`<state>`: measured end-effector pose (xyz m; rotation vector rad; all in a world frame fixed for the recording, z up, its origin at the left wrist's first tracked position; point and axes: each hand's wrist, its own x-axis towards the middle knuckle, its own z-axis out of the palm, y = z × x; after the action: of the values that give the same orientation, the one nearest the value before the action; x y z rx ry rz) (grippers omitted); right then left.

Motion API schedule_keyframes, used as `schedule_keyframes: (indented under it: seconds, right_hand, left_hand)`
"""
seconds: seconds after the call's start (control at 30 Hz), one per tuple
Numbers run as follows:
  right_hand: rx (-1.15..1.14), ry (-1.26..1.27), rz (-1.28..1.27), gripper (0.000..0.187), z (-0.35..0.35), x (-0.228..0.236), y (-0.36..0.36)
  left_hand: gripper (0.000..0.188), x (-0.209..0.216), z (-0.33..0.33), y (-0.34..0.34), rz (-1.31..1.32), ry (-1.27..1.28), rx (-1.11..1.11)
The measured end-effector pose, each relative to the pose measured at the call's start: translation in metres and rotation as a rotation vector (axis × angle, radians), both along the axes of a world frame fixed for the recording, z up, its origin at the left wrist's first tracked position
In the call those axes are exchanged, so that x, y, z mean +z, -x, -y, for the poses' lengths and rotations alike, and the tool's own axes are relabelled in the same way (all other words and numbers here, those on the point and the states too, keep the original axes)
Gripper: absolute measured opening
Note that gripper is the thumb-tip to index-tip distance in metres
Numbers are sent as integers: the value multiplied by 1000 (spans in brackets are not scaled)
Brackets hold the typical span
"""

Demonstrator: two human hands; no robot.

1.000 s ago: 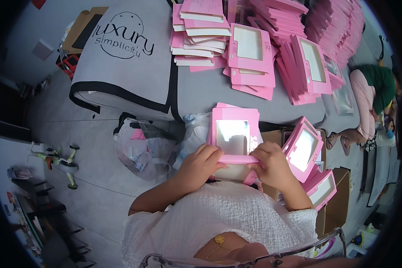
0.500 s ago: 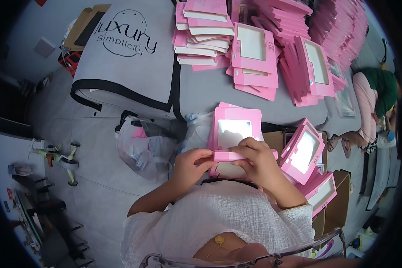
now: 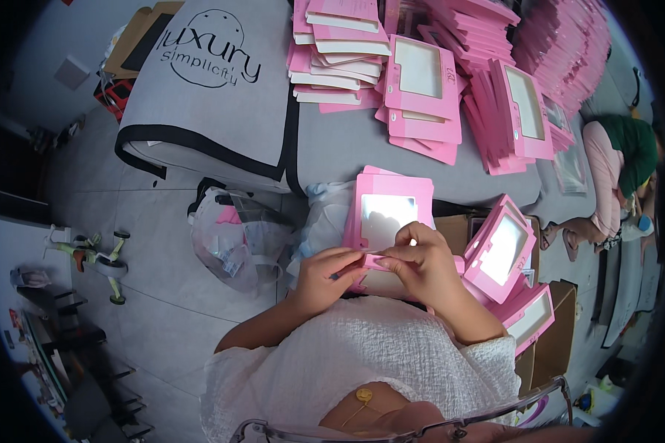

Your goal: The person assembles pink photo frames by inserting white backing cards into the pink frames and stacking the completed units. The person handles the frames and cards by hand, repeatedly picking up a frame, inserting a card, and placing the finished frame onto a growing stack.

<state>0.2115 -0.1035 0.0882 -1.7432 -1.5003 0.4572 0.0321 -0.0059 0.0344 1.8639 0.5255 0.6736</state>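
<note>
On my lap lies a flat pink window box (image 3: pixel 415 189) with a pale, shiny panel in its window; more pink card shows beneath it. My left hand (image 3: pixel 324 279) is closed on the left end of a narrow pink flap (image 3: pixel 375 261) at the box's near edge. From the other side, my right hand (image 3: pixel 424 267) pinches the same flap between thumb and fingers, a short gap from the left fingertips. Part of the near edge is covered by my fingers.
Stacked pink window boxes (image 3: pixel 421 77) fill the grey sofa (image 3: pixel 340 155) ahead. To my right, more pink boxes (image 3: pixel 499 247) lean in an open cardboard carton (image 3: pixel 558 325). A clear plastic bag (image 3: pixel 233 236) stands on the floor at left. Another person (image 3: pixel 606 177) sits at far right.
Both hands have moved closer together along the flap, the left one shifting right. The narrow flap now shows mostly between my fingertips. The box stays on my lap.
</note>
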Motion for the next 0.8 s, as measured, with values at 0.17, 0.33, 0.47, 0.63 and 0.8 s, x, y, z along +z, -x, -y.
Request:
schedule_keyframes:
  seconds: [0.17, 0.33, 0.47, 0.63, 0.8]
  right_hand:
    - [-69, 124, 74, 10, -1, 10, 8]
    - [-56, 197, 15, 14, 2, 14, 6]
    - [-75, 193, 6, 16, 9, 12, 5]
    - [-57, 289, 160, 19, 12, 19, 5]
    - [-67, 272, 244, 23, 10, 27, 6]
  left_hand:
    - [47, -1, 2, -1, 68, -129, -73]
    - [51, -4, 1, -2, 72, -220, -41]
    - [49, -6, 5, -4, 104, -222, -41]
    - [42, -1, 4, -7, 156, -309, -89]
    - [36, -7, 2, -9, 195, -291, -122]
